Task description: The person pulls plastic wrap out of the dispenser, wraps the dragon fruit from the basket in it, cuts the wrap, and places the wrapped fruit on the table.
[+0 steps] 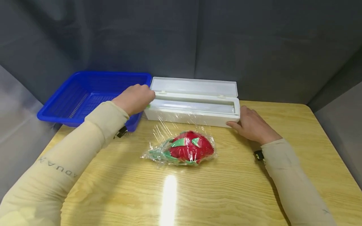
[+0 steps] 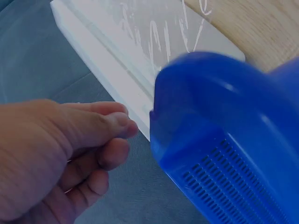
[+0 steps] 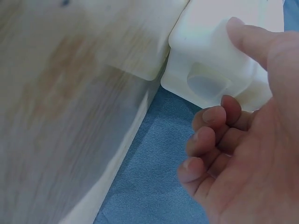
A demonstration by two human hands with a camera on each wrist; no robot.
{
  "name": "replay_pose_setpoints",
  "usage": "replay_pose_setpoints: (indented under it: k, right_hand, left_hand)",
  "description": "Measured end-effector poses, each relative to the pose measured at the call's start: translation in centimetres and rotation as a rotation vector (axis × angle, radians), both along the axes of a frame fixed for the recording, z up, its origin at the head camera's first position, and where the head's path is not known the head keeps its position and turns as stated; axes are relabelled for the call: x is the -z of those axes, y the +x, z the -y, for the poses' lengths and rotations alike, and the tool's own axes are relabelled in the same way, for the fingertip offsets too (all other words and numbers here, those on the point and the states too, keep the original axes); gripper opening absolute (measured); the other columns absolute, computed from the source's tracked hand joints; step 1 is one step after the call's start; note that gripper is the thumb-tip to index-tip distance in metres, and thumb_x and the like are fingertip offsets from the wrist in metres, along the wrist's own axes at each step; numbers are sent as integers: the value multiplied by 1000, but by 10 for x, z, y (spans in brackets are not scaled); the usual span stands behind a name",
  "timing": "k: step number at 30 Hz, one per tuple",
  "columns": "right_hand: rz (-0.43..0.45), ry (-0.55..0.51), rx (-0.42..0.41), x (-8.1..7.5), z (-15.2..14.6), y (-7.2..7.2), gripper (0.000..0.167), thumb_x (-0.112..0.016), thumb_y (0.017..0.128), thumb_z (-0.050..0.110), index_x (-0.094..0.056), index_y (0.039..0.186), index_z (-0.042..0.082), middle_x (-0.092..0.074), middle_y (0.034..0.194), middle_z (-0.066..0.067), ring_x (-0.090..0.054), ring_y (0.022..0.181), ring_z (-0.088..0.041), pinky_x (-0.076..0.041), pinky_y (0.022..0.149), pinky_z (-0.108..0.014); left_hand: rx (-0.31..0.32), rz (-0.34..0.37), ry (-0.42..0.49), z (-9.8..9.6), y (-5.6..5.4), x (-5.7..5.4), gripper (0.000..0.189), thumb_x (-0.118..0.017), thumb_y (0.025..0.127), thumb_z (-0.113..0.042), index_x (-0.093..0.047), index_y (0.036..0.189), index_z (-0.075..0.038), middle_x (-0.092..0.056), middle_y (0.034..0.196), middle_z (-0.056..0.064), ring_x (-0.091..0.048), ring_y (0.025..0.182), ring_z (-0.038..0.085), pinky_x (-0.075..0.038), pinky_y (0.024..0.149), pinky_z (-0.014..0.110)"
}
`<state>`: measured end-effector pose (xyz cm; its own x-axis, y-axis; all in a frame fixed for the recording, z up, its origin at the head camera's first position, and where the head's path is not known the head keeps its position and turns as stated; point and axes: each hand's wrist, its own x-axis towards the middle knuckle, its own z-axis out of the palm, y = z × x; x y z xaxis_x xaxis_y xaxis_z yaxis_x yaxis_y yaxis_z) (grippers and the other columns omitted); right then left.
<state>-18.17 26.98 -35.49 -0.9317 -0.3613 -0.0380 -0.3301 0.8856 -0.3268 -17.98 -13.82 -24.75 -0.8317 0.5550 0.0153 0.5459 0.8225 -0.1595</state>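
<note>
A white cling film box stands at the back of the table, its lid tipped back. The film roll shows inside. My right hand holds the right end, thumb on the front and fingers curled at the end face. Near the left end is my left hand, its fingers curled and thumb against the index finger. The left wrist view shows the fingertips by the lid's edge and nothing between them. A red and green dragon fruit lies wrapped in clear film in front of the box.
A blue plastic basket sits left of the box, close to the left hand, its front left corner past the table edge. Dark curtain hangs right behind. The wooden table stretches in front, with a bright light reflection.
</note>
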Motion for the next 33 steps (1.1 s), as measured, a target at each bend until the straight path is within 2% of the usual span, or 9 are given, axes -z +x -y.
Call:
replay_pose_setpoints:
  k: [5, 7, 10, 12, 15, 19, 25, 29, 33]
  right_hand:
    - [3, -2, 6, 1, -5, -1, 80, -63, 100, 46, -32, 148, -10, -52, 137, -33, -55, 120, -48, -45, 105, -64]
    - [-6, -5, 4, 1, -7, -1, 79, -64, 100, 45, -32, 148, -10, -52, 137, -33, -56, 118, -47, -47, 103, -64]
    - [-14, -1, 3, 0, -9, -1, 78, -64, 100, 44, -33, 147, -10, -53, 134, -33, -57, 117, -47, -47, 102, -64]
    - [-15, 4, 4, -1, -10, -1, 78, -63, 101, 45, -33, 147, -10, -53, 133, -32, -56, 117, -48, -46, 103, -64]
    - [-9, 16, 0, -2, -12, -1, 81, -62, 101, 48, -32, 148, -10, -52, 135, -33, -54, 119, -49, -43, 105, -66]
    - [-13, 18, -1, -2, -14, -1, 80, -63, 101, 47, -33, 148, -10, -51, 136, -33, -54, 119, -49, -43, 106, -66]
    - [-33, 11, 1, -3, -16, 1, 76, -66, 100, 42, -35, 147, -9, -53, 134, -32, -56, 117, -48, -45, 104, -65]
    - [-32, 21, 9, -4, -17, 3, 77, -65, 100, 44, -34, 147, -9, -53, 134, -32, -56, 117, -48, -45, 104, -65]
    - [-19, 35, 19, -6, -18, 6, 80, -64, 100, 47, -34, 149, -8, -53, 134, -31, -54, 119, -47, -43, 106, -66]
  left_hand:
    - [-24, -1, 97, 3, 5, -5, 28, -54, 90, 11, -75, 83, -6, -69, 75, 9, -57, 66, 25, -53, 64, 46]
    - [-18, 15, 155, 4, 9, -5, 29, -52, 91, 11, -66, 73, -7, -56, 66, 3, -46, 64, 20, -44, 59, 40]
    - [9, 39, 242, 2, 17, -3, 37, -51, 91, 10, -46, 63, -13, -34, 64, -4, -34, 64, 17, -31, 58, 33]
    - [22, 69, 283, 0, 23, -1, 38, -51, 93, 8, -44, 63, -14, -32, 65, -4, -33, 64, 16, -29, 60, 32]
    - [49, 84, 325, -4, 33, 2, 27, -58, 95, 4, -68, 74, -10, -57, 68, -2, -48, 65, 15, -48, 64, 34]
    - [93, 87, 376, -11, 43, 8, 17, -64, 96, -3, -79, 90, -9, -74, 83, 3, -59, 69, 15, -58, 74, 40]
    - [100, 99, 435, -17, 52, 24, 14, -68, 96, -11, -81, 100, -6, -81, 96, 7, -73, 77, 17, -62, 75, 38]
    - [114, 94, 471, -20, 56, 36, 15, -67, 96, -12, -80, 101, -6, -81, 96, 6, -74, 81, 18, -62, 76, 37]
    - [124, 78, 502, -23, 61, 48, 19, -65, 97, -14, -78, 107, -4, -81, 101, 9, -77, 89, 21, -63, 83, 39]
